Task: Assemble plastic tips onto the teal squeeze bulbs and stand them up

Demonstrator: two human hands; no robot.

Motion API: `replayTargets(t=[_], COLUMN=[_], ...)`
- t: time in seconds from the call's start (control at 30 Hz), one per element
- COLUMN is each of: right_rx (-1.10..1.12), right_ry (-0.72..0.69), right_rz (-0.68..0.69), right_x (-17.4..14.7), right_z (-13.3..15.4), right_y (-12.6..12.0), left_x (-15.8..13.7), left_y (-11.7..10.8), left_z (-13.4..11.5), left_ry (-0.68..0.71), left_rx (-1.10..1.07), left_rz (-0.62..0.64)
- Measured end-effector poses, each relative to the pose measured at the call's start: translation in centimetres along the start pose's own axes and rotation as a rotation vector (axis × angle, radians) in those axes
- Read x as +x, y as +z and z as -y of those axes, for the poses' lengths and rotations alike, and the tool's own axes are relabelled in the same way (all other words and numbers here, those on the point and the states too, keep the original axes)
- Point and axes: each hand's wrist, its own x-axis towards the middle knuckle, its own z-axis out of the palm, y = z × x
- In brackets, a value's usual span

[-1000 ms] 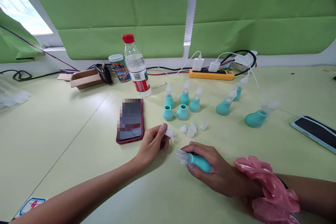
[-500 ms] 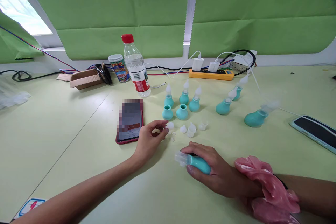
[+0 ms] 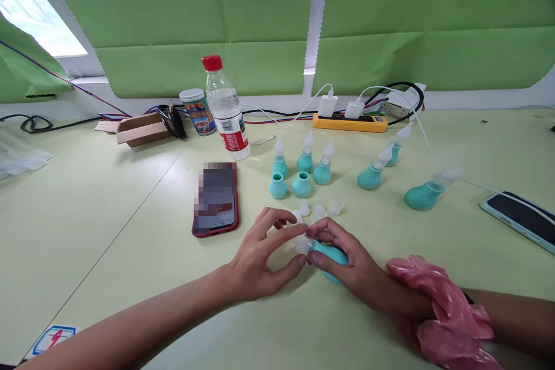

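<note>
My right hand (image 3: 355,266) is wrapped round a teal bulb nasal aspirator (image 3: 332,254), which lies on its side with its clear nozzle (image 3: 302,244) pointing left. From the left, my left hand (image 3: 264,254) has its thumb and index finger curved around that nozzle, one on each side. Just beyond the hands are small translucent caps and cups (image 3: 319,211), partly hidden by my fingers. Two teal bulbs without nozzles (image 3: 302,185) stand upright farther back. Behind them, several aspirators with nozzles (image 3: 322,172) stand upright, and another aspirator (image 3: 422,195) leans to the right.
A red-cased phone (image 3: 217,199) lies left of the bulbs, and a pale-cased phone (image 3: 520,217) at the right. Toward the back are a water bottle (image 3: 229,113), a printed can (image 3: 198,113), a cardboard box (image 3: 145,130) and a yellow power strip (image 3: 350,123) with cables.
My left hand has moved right, from the small translucent parts to the nozzle. My right hand keeps hold of the aspirator, its fingers now closer to the nozzle's base.
</note>
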Motion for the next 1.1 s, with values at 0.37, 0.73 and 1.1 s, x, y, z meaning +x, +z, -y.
replayTargets(t=[0.37,0.73,1.1], right_rx=[0.201,0.175,-0.096], right_ry=[0.136,0.147,-0.019], right_rz=[0.134,0.074,0.047], right_x=[0.16,0.03,-0.40], right_z=[-0.29,-0.21,-0.16], right_y=[-0.54,-0.40,-0.38], left_x=[-0.40,-0.62,-0.13], left_y=[0.43,0.09,0.30], left_z=[0.76,0.88,0.00], left_ry=[0.294,0.339,0.311], left_rx=[0.399,0.479,0.515], left_rz=[-0.165,-0.100,0.101])
